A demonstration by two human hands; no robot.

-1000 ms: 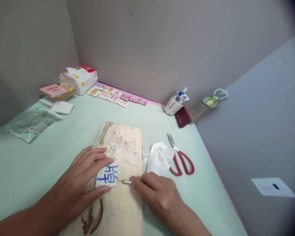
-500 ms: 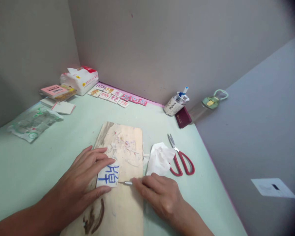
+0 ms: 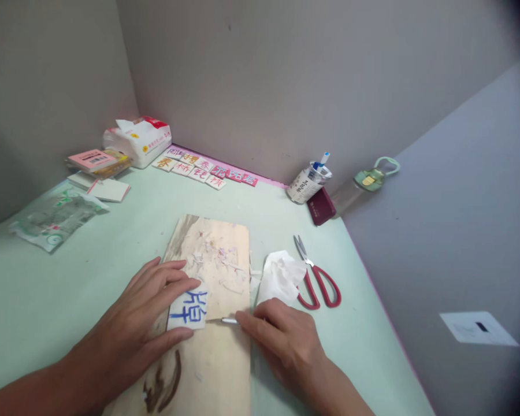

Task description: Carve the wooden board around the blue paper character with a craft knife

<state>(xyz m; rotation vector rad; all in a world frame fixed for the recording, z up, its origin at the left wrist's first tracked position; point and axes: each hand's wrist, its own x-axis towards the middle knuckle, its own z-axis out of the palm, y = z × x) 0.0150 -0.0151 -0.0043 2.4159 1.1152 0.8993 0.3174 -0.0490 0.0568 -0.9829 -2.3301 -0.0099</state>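
Fingers, left hand (image 3: 145, 315): loosely spread; forefinger and thumb holding white square (image 3: 188, 311) at its twelve and six o'clock, on wooden board (image 3: 223, 370). Right hand (image 3: 283, 335): pinching slim tool (image 3: 229, 320), tip at square's four o'clock. Advisable: light strokes, thumb clear.

On the pale green counter (image 3: 125, 231) before me, the left hand (image 3: 145, 309) steadies a white tile (image 3: 194, 309) between thumb and index finger, flat on a wooden board (image 3: 227, 364). The right hand (image 3: 283, 338) grips a slim tool (image 3: 230, 320), its tip right by the tile's edge. Shavings (image 3: 220, 253) litter the board; beside it lie crumpled tissue (image 3: 281, 276) and red-handled scissors (image 3: 308, 263).
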